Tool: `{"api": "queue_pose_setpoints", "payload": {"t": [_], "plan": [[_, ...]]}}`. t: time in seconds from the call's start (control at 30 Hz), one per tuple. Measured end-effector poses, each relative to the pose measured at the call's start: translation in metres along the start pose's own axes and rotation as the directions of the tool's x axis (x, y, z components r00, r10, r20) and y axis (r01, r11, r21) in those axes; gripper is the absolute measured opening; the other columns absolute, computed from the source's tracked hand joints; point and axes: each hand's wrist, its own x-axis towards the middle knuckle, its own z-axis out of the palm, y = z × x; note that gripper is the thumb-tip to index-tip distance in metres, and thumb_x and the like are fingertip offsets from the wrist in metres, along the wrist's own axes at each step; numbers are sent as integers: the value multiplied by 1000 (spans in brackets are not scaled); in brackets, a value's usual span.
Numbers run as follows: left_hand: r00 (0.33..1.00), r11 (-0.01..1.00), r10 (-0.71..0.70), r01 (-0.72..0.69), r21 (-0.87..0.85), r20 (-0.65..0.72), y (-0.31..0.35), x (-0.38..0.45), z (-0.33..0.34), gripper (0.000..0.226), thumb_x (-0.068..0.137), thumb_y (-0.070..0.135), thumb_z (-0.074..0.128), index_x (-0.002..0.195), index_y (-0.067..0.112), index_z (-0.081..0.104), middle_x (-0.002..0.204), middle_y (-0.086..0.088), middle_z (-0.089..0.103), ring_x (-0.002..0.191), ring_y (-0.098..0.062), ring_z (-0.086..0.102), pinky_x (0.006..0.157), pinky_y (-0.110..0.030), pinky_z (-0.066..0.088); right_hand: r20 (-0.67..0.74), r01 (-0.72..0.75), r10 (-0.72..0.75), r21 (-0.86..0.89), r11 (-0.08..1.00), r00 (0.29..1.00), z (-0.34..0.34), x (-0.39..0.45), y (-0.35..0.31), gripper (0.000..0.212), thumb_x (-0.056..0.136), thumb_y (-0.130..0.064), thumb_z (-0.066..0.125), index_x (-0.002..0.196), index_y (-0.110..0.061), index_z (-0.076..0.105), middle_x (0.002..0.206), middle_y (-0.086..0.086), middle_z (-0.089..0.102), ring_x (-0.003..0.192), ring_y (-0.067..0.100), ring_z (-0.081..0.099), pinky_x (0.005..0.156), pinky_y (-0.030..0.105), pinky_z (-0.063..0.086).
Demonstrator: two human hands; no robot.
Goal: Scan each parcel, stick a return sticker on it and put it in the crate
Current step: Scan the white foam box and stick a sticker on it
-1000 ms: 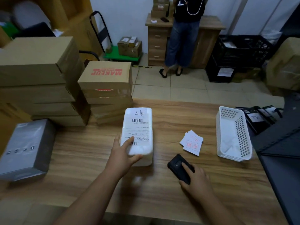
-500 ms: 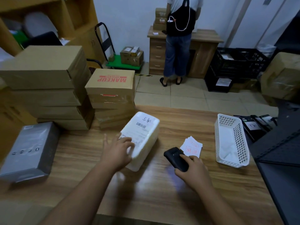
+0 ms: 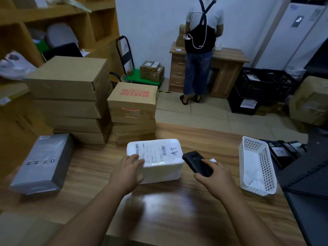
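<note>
Since the earlier frames the white parcel (image 3: 156, 159) has been turned on the table (image 3: 177, 219), so its long side now runs left to right with the shipping label facing up. The left hand (image 3: 128, 172) grips the parcel's near left corner, fingers spread over the label edge and thumb against the front face. Just right of the parcel, the right hand (image 3: 215, 176) holds the black scanner (image 3: 197, 163) (fingers curled round its body), its head close to the parcel's right end. A white basket (image 3: 257, 166) sits well to the right of the parcel, stacked cardboard boxes (image 3: 132, 110) right behind it, and a grey box (image 3: 44, 164) to its left.
</note>
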Motion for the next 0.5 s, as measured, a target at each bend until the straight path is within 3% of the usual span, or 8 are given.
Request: {"api": "queue_pose_setpoints", "payload": {"t": [0.07,0.13,0.23,0.27,0.37,0.43,0.5], "plan": [[1000,999,26,-26,-28,-13,0,-2,5,53,63,14,84,113,24,69,123,-8,62,106,-34,59,79,-40,56,3,4,-4,26,1000,1000,-1,-2,-3,64,69,-53,67,130,-45,53,120,-8,55,112,15,49,92,39,46],[1000,999,10,-11,-36,-23,-1,0,0,48,73,-1,70,114,23,66,129,-5,57,113,-32,54,78,-38,53,10,16,-17,24,1000,1000,-4,-4,-7,63,71,-52,68,131,-44,53,119,-10,54,111,13,49,94,39,46],[994,993,-110,110,30,-2,-12,6,-5,37,82,1,57,113,20,61,144,-3,42,128,-28,38,88,-38,46,18,22,-22,9,1000,1000,-8,-7,-11,63,72,-52,69,132,-43,53,119,-11,53,115,14,48,96,39,45],[986,987,-156,159,38,-61,-13,8,-5,31,81,3,59,107,18,63,144,-7,42,126,-32,39,86,-40,47,18,20,-20,5,1000,1000,-9,-7,-11,63,72,-52,68,132,-44,53,115,-12,51,115,14,47,95,39,45],[945,970,-241,237,-46,-223,9,8,-2,26,81,24,65,105,16,70,125,-12,57,103,-37,52,77,-43,49,18,18,-18,6,1000,1000,-10,-7,-10,62,71,-52,69,131,-44,54,106,-17,44,116,16,46,92,38,45],[944,947,-313,301,-110,-107,33,6,-3,45,87,54,54,120,24,63,125,-6,53,109,-31,47,86,-41,48,27,20,-20,9,1000,999,-11,-6,-11,63,70,-53,68,131,-44,53,106,-16,44,113,15,46,92,38,45],[936,934,-347,351,-67,60,45,9,2,59,84,68,49,127,28,52,134,-2,40,118,-27,36,95,-39,44,38,26,-26,9,1000,999,-12,-6,-14,63,71,-54,68,131,-44,52,106,-16,46,108,12,46,92,38,46]]}}
